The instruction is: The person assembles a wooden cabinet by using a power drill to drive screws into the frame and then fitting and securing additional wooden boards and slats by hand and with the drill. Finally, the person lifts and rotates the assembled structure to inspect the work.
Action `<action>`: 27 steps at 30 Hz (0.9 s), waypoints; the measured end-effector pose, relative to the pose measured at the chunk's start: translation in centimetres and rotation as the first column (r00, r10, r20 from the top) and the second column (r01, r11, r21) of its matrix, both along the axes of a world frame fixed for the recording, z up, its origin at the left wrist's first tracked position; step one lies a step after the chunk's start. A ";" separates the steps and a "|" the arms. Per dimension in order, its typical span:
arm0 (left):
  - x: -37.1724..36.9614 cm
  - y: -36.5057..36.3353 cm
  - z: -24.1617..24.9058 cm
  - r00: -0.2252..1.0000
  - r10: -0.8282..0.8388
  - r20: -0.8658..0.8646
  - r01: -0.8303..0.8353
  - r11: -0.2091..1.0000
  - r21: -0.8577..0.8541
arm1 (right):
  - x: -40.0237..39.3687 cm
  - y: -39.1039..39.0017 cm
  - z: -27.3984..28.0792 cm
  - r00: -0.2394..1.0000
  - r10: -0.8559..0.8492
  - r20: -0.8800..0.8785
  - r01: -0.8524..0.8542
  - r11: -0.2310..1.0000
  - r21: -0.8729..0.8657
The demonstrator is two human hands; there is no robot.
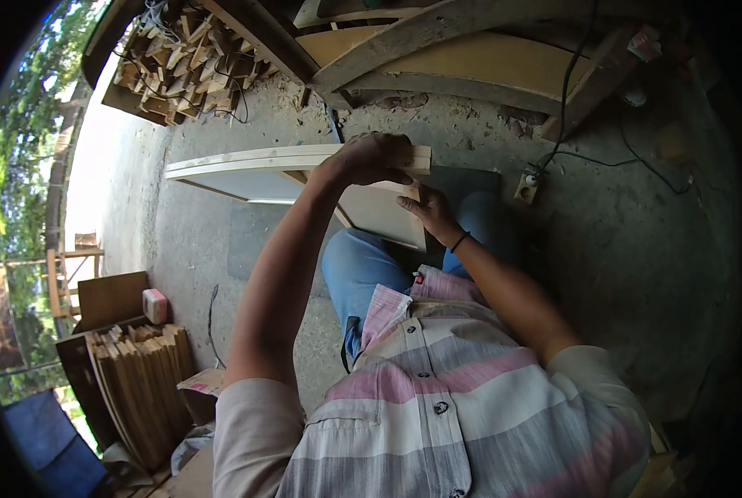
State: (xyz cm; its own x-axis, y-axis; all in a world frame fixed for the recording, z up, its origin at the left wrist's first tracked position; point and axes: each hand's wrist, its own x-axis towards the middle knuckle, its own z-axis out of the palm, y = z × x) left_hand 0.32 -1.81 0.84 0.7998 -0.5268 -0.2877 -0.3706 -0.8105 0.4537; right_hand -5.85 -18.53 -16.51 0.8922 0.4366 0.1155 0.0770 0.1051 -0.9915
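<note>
A long pale wooden frame (246, 158) with light panels set in it stands on edge before my knees, its near end at the right. My left hand (369, 158) reaches over the top rail close to that end, fingers wrapped round it. Lower and to the right, my right hand (430, 212) holds the upright end piece of the same frame, thumb on its near side. Part of the fingers of both hands is hidden behind the wood.
Wood offcuts (192, 66) fill a crate at the upper left. Large curved wooden frames (462, 62) lie along the top. A socket block (526, 189) with black cables is on the floor at right. Stacked boards (142, 373) and a pink-white box (155, 306) are at lower left.
</note>
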 end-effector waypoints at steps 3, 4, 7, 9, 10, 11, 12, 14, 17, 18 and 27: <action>0.3 0.4 -0.9 1.000 -0.002 0.024 0.002 1.000 -0.013 | -1.7 -1.1 -1.1 0.999 -0.007 -0.047 0.008 1.000 0.027; 0.2 0.4 -0.9 1.000 0.003 0.029 -0.002 1.000 -0.008 | -2.2 -1.5 -1.4 0.997 -0.013 -0.082 0.015 0.999 0.029; -0.2 0.2 -0.4 1.000 0.006 0.004 -0.006 1.000 0.017 | -2.9 -2.6 -0.9 0.996 0.006 -0.091 -0.002 0.999 0.037; -0.6 0.0 -0.1 1.000 0.018 0.010 -0.018 1.000 0.017 | -2.8 -3.7 0.3 0.998 0.046 -0.052 -0.047 0.998 -0.033; -1.0 -0.1 -0.1 0.999 0.036 0.017 -0.036 0.999 0.021 | -2.8 -4.0 0.8 0.995 0.095 -0.016 -0.096 0.990 -0.102; -1.3 -0.2 -0.1 0.999 0.035 0.016 -0.035 0.999 0.014 | -3.1 -4.1 0.9 0.995 0.094 -0.018 -0.095 0.990 -0.108; -1.8 -0.4 0.4 0.997 0.074 0.006 -0.074 0.997 0.021 | -3.3 -4.0 0.9 0.995 0.099 -0.004 -0.099 0.991 -0.094; -2.6 -0.6 0.6 0.993 0.119 -0.016 -0.119 0.993 0.024 | -3.9 -4.1 0.9 0.994 0.110 -0.003 -0.110 0.990 -0.086; -3.3 -0.4 0.1 0.990 0.135 0.031 -0.135 0.991 0.004 | -4.3 -5.1 1.1 0.977 0.174 0.126 -0.130 0.947 -0.293; -3.5 -0.3 0.0 0.990 0.121 0.066 -0.121 0.993 -0.004 | -4.6 -5.4 1.5 0.980 0.197 0.014 -0.187 0.950 -0.251; -4.2 0.3 -1.8 0.969 0.106 0.223 -0.100 0.994 -0.037 | -7.0 -6.6 5.6 0.956 0.286 -0.066 -0.293 0.937 -0.188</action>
State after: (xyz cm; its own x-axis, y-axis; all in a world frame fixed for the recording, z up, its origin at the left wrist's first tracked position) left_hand -3.91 -1.54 -0.93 0.8927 -0.4431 -0.0827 -0.3803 -0.8388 0.3896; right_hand -12.84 -25.08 -10.90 0.7261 0.6870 -0.0274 0.0351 -0.0768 -0.9964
